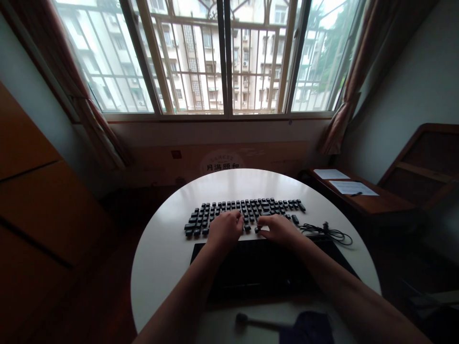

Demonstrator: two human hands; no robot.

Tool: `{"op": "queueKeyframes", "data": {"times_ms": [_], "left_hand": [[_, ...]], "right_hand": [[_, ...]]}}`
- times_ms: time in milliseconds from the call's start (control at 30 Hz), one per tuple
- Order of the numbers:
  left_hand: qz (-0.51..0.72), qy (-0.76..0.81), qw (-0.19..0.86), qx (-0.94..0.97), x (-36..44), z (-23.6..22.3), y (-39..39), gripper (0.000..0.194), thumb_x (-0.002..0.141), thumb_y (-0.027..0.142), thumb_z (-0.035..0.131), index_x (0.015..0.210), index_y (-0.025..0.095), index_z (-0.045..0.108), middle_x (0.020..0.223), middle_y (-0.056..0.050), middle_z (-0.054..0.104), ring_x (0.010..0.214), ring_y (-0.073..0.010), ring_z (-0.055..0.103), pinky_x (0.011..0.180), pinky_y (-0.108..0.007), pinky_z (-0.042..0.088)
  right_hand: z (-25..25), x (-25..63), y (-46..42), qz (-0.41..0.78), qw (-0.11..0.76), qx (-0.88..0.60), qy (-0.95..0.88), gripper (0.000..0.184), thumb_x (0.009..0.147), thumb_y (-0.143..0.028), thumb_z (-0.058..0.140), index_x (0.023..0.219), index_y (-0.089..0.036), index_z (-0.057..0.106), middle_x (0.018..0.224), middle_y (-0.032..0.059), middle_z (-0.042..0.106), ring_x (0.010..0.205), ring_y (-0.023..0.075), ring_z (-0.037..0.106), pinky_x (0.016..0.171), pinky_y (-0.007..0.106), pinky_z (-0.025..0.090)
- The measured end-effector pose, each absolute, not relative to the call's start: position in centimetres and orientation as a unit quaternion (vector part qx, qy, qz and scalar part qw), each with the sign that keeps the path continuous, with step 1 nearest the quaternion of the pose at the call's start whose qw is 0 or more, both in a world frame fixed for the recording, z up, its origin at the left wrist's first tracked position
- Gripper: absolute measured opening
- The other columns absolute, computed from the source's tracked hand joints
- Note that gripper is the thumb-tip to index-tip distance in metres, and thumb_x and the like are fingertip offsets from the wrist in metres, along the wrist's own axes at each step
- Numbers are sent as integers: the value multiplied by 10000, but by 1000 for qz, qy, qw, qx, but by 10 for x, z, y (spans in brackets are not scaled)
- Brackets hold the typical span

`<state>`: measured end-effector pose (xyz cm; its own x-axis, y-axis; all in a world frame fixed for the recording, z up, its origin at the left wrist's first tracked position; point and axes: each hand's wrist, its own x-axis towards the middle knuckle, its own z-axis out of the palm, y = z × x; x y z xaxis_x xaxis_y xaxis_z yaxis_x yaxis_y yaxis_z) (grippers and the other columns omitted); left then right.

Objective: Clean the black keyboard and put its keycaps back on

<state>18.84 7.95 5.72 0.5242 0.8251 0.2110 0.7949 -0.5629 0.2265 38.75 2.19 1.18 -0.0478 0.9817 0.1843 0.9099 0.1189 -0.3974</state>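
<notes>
Rows of loose black keycaps (251,205) are laid out on a round white table (158,267). My left hand (225,227) rests over the near middle rows, fingers curled down and closed, and whatever they hold is hidden. Beside it, my right hand (281,227) has thumb and forefinger closed around a small black keycap (257,230) at the near edge of the rows. Under both forearms lies a dark keyboard base (261,267). A bundled black cable (335,233) sits to the right of my right hand.
Close to me lie a dark brush (242,319), blurred, and a dark purple cloth (311,327). At right, a low wooden table (390,203) bears paper sheets (353,188) and a pen (356,194). A barred window (224,62) is ahead; an orange cabinet (43,205) stands left.
</notes>
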Motion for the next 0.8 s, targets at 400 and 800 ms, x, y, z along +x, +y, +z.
{"op": "queueKeyframes", "data": {"times_ms": [400,800], "left_hand": [[119,409,64,902,187,52,78,236,949,347,508,916,243,717,941,-47,755,909,-225,693,752,-290,479],[129,410,58,901,186,52,78,246,961,341,494,909,228,706,937,-58,753,902,-230,697,740,-294,479]], "right_hand": [[4,385,27,75,210,-671,-707,111,813,-302,687,913,-268,723,956,0,761,902,212,687,737,274,431],[4,382,28,72,214,-680,-698,151,826,-234,644,949,-257,729,935,13,757,885,202,686,727,266,441]]}}
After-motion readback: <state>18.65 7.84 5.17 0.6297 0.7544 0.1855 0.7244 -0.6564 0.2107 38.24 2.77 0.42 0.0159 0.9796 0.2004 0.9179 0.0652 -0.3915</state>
